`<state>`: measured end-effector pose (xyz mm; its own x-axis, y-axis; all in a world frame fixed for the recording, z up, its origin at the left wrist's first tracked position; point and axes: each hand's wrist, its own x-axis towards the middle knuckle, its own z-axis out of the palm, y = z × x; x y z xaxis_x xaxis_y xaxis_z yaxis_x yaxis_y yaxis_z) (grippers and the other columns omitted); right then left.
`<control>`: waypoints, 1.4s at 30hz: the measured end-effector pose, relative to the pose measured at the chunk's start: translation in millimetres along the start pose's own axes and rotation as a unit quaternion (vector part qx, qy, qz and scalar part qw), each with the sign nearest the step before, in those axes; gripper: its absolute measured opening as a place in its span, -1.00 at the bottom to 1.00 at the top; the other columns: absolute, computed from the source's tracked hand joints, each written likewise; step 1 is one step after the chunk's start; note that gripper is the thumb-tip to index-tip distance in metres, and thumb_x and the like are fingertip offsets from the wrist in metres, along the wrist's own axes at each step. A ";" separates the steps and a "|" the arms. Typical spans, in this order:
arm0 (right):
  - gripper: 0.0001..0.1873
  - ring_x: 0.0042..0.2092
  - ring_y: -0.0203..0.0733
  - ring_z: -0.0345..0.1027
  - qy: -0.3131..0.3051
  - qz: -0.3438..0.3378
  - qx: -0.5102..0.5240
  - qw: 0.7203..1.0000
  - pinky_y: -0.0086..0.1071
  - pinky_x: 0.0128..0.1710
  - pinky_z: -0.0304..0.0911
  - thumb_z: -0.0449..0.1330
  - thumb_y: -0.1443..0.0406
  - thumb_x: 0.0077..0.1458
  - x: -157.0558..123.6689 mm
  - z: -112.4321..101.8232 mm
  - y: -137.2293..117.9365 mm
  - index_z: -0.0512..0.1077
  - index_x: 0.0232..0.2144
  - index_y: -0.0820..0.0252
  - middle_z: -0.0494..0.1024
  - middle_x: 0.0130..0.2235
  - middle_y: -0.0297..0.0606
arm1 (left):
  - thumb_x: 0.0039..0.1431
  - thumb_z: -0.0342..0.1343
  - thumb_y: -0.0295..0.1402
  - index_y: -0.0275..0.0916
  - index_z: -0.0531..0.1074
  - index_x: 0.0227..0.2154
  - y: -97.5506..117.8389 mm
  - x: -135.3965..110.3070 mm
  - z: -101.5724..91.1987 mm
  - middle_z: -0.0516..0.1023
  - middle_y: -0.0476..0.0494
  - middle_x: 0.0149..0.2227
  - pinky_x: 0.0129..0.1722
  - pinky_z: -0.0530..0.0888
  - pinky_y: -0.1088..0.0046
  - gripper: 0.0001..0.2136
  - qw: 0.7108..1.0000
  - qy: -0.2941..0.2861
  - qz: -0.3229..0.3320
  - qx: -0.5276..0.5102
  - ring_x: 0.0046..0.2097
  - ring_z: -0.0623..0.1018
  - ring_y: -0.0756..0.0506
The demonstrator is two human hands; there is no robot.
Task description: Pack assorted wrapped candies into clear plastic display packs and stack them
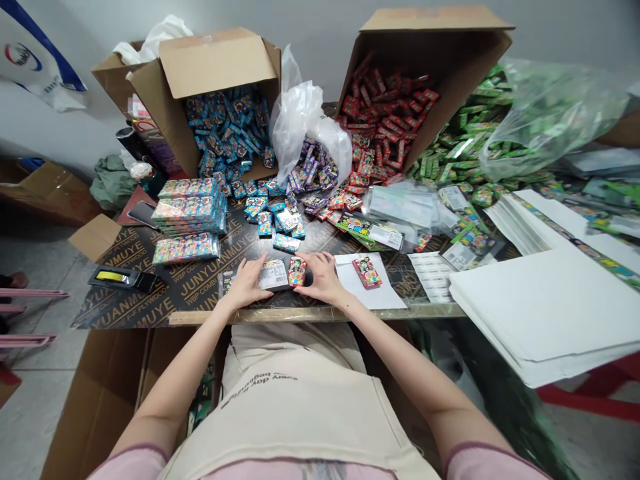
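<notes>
Near the table's front edge, my left hand (247, 283) grips a flat pack (274, 275) with a white barcode label, thumb on the near side and fingers on the far side. Against that pack's right end stands a small red printed box (297, 272). My right hand (323, 277) holds this box between thumb and fingers. To the right, another red box (367, 272) lies on a white sheet (393, 290). Just beyond my hands are loose small blue boxes (286, 243).
Cartons of blue boxes (227, 127) and red boxes (385, 100) stand tipped at the back. Green packs (465, 133) are heaped right. Wrapped packs (187, 207) are stacked left, near a tape dispenser (123, 277). White card sheets (550, 307) overhang the front edge.
</notes>
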<state>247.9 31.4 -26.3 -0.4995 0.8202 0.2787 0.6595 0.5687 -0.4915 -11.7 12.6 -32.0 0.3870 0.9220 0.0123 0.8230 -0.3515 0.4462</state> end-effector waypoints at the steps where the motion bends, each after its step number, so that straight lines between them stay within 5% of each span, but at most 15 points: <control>1: -0.13 0.07 0.11 0.27 -0.015 -0.009 0.019 1.000 0.01 0.14 -0.09 0.36 0.10 -0.16 -0.2 -0.5 -0.5 0.19 0.19 0.10 0.47 0.04 -0.11 | -0.13 0.32 -0.21 -0.24 -0.16 0.33 1.0 -0.1 -1.4 0.36 -0.31 0.15 0.28 0.01 -0.04 0.02 1.000 -0.001 0.007 -0.011 0.18 0.35 -0.28; 6: 0.05 0.22 0.13 0.15 -0.068 -0.036 0.094 0.993 0.04 0.21 -0.15 0.38 0.00 -0.16 2.8 0.4 4.6 0.02 0.29 0.06 0.27 0.25 -0.07 | -0.12 0.32 -0.21 -0.18 -0.18 0.33 2.5 -0.7 -7.0 0.33 -0.29 0.19 0.29 -0.02 -0.08 0.01 0.998 -0.009 0.042 -0.041 0.19 0.35 -0.27; 9: 0.19 0.28 0.17 0.04 -0.011 0.024 0.095 0.995 0.05 0.24 -0.19 0.38 -0.09 -0.23 0.7 2.7 0.0 -0.07 0.33 0.09 0.22 0.27 -0.01 | -0.12 0.31 -0.17 -0.18 -0.15 0.33 1.1 1.4 -6.9 0.38 -0.29 0.14 0.24 0.09 -0.08 0.00 0.998 0.031 0.033 -0.034 0.13 0.40 -0.29; 13: -0.19 0.18 -0.04 0.24 0.006 0.060 0.125 0.990 0.00 0.25 -0.20 0.10 0.00 0.19 -5.5 5.7 -13.9 -0.13 0.34 0.08 0.46 0.10 -0.09 | -0.10 0.30 -0.15 -0.20 -0.15 0.33 -0.4 9.6 0.4 0.43 -0.30 0.09 0.20 0.18 -0.06 -0.01 0.997 0.064 0.043 -0.022 0.10 0.42 -0.31; 16: -0.37 0.22 -0.10 0.20 0.004 0.031 0.111 0.993 -0.01 0.27 -0.22 -0.01 0.07 0.27 -10.3 -4.2 -3.5 -0.02 0.31 0.06 0.41 0.16 -0.13 | -0.08 0.27 -0.09 -0.22 -0.16 0.33 -1.8 14.9 10.1 0.42 -0.31 0.09 0.20 0.17 -0.07 -0.01 0.997 0.052 0.054 -0.007 0.11 0.42 -0.32; 19: -0.41 0.26 -0.06 0.12 0.166 0.131 0.030 0.977 -0.05 0.25 -0.10 0.06 0.08 0.22 -18.6 -37.4 46.0 0.16 0.24 0.10 0.33 0.22 -0.11 | -0.04 0.23 -0.07 -0.28 -0.06 0.31 -6.0 15.8 19.8 0.43 -0.35 0.08 0.16 0.23 -0.02 -0.09 0.998 0.042 0.042 0.019 0.09 0.42 -0.32; 22: -0.49 0.24 0.02 0.10 0.290 0.286 -0.064 0.911 0.00 0.21 -0.01 0.05 0.18 0.17 -34.0 -87.8 124.1 0.27 0.16 0.14 0.34 0.18 -0.04 | 0.01 0.17 -0.06 -0.28 0.12 0.25 -9.7 12.9 27.5 0.42 -0.35 0.07 0.12 0.26 0.02 -0.24 0.997 0.034 0.033 0.057 0.08 0.41 -0.32; 25: -0.46 0.22 0.11 0.08 0.292 0.463 -0.124 0.828 0.07 0.15 0.05 0.06 0.20 0.10 -52.9 -137.2 197.5 0.29 0.13 0.22 0.29 0.20 0.05 | 0.07 0.11 -0.01 -0.24 0.22 0.20 -8.7 9.3 33.1 0.40 -0.33 0.08 0.14 0.24 0.02 -0.33 0.995 0.048 0.031 0.082 0.09 0.39 -0.31; 27: -0.46 0.21 0.17 0.07 0.285 0.495 -0.132 0.810 0.13 0.13 0.04 0.06 0.19 0.09 -61.6 -162.8 232.5 0.31 0.11 0.27 0.29 0.19 0.11 | 0.09 0.08 0.01 -0.25 0.22 0.19 -6.3 7.6 36.0 0.40 -0.33 0.08 0.14 0.24 0.03 -0.34 0.994 0.057 0.033 0.092 0.09 0.38 -0.30; 32: -0.45 0.20 0.24 0.04 0.262 0.492 -0.134 0.819 0.15 0.13 0.00 0.11 0.12 0.08 -47.8 -198.6 288.4 0.35 0.07 0.30 0.28 0.19 0.15 | 0.11 0.08 0.00 -0.23 0.20 0.20 -4.3 6.0 42.3 0.40 -0.32 0.08 0.13 0.27 0.05 -0.35 0.990 0.075 0.045 0.112 0.09 0.40 -0.29; 42: -0.07 0.22 0.30 -0.02 0.212 0.470 -0.150 0.844 0.16 0.13 -0.06 0.25 -0.12 -0.11 63.0 -229.5 398.8 0.14 0.22 0.18 0.14 0.21 0.15 | 0.06 0.16 -0.09 -0.05 -0.06 0.32 -7.7 1.4 48.1 0.42 -0.28 0.11 0.06 0.39 0.05 -0.20 0.980 0.090 0.066 0.167 0.05 0.47 -0.32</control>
<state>608.4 324.0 -15.5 0.5271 0.8297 0.1837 0.7964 -0.4068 -0.4476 2.5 8.8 -78.5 0.4449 0.8677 0.2218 0.8723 -0.4760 0.1121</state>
